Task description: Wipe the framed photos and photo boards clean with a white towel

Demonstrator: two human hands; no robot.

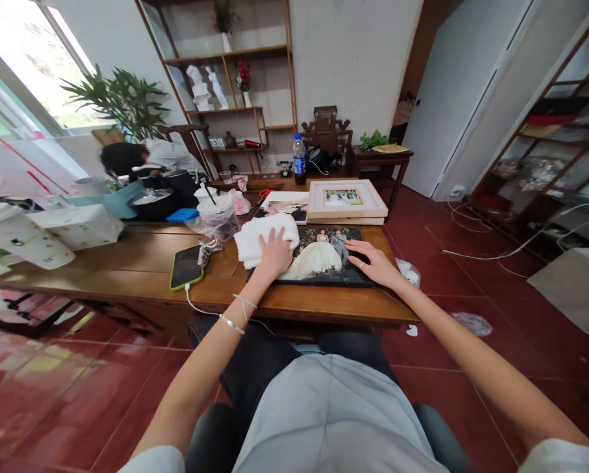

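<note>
A black-framed wedding photo (324, 259) lies flat on the wooden table (141, 256) in front of me. My left hand (274, 253) presses a folded white cloth (264, 238) against the photo's left side, fingers spread over the cloth. My right hand (375, 263) rests flat on the photo's right edge, fingers stretched out, holding nothing.
A light wooden frame (346, 200) and another photo (282, 207) lie behind it. A phone in a green case (186, 266) is charging at the left. A water bottle (299, 159), plastic cup (215, 213), pots and boxes crowd the table's left. Another person (141, 156) bends at the far left.
</note>
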